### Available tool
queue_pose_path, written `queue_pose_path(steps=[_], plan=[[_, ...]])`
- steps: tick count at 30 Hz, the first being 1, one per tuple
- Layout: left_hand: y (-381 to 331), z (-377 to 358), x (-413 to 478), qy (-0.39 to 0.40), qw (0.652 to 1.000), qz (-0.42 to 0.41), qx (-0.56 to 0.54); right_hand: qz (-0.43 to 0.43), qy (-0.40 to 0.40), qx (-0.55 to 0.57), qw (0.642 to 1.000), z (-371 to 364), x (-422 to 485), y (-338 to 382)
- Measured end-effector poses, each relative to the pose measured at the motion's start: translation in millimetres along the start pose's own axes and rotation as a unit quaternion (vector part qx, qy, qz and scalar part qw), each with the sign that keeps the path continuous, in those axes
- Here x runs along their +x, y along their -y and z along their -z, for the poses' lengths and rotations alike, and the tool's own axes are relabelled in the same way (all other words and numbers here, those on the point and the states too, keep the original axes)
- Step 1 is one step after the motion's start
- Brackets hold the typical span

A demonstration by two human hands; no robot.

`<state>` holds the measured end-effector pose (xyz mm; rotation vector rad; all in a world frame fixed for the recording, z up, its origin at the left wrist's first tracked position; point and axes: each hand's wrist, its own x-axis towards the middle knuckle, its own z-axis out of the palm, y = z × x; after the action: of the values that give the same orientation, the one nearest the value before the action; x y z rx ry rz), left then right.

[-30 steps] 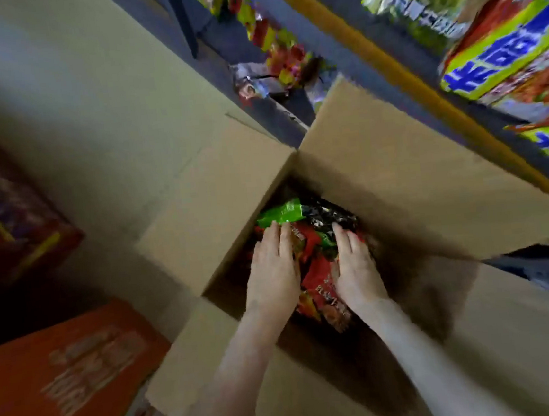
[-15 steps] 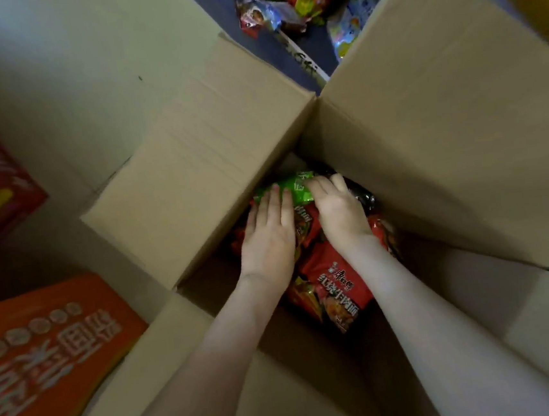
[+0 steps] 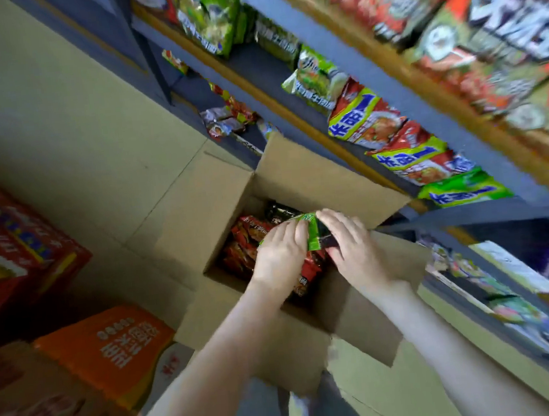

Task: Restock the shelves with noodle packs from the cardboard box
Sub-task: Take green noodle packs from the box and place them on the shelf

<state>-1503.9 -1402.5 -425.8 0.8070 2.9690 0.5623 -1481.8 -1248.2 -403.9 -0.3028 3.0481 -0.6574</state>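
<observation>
Inside the open brown cardboard box (image 3: pixel 313 174), near its right wall, the left hand (image 3: pixel 281 257) and right hand (image 3: pixel 354 250) clamp a green-and-red plastic noodle pack (image 3: pixel 312 236) between them. It lies lengthwise toward the person. The grey metal shelves (image 3: pixel 387 73) rise just right, nearest the right hand.

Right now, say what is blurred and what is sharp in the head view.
Head view: shelf packs upper right smear with motion blur; left hand, right hand and the noodle pack they grip above the cardboard box look fairly sharp.
</observation>
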Motion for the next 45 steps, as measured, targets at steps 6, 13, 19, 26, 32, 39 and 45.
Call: queue_pose_path(steps=[6,13,19,26,32,39,45], plan=[[-67,112,-5,-0.015,0.993,-0.067,-0.091,-0.093,0.021,0.073,0.993,125,-54,18],[-154,199,-10,0.009,0.977,-0.16,-0.14,-0.109,-0.021,0.007,0.994,235,-118,21],[-259,236,-15,-0.136,0.939,-0.315,-0.009,-0.053,-0.142,-0.17,0.974,311,-188,13],[-396,273,-8,-0.23,0.906,-0.327,0.137,-0.055,-0.31,-0.233,0.92,399,-254,-7],[-472,301,18,-0.267,0.882,-0.368,0.122,-0.074,-0.382,-0.274,0.879,463,-296,-36],[-511,328,73,-0.292,0.887,-0.336,0.122,-0.063,-0.458,-0.33,0.823,496,-295,-71],[-527,331,141,-0.193,0.93,-0.279,0.143,-0.086,-0.39,-0.366,0.841,513,-256,-103]])
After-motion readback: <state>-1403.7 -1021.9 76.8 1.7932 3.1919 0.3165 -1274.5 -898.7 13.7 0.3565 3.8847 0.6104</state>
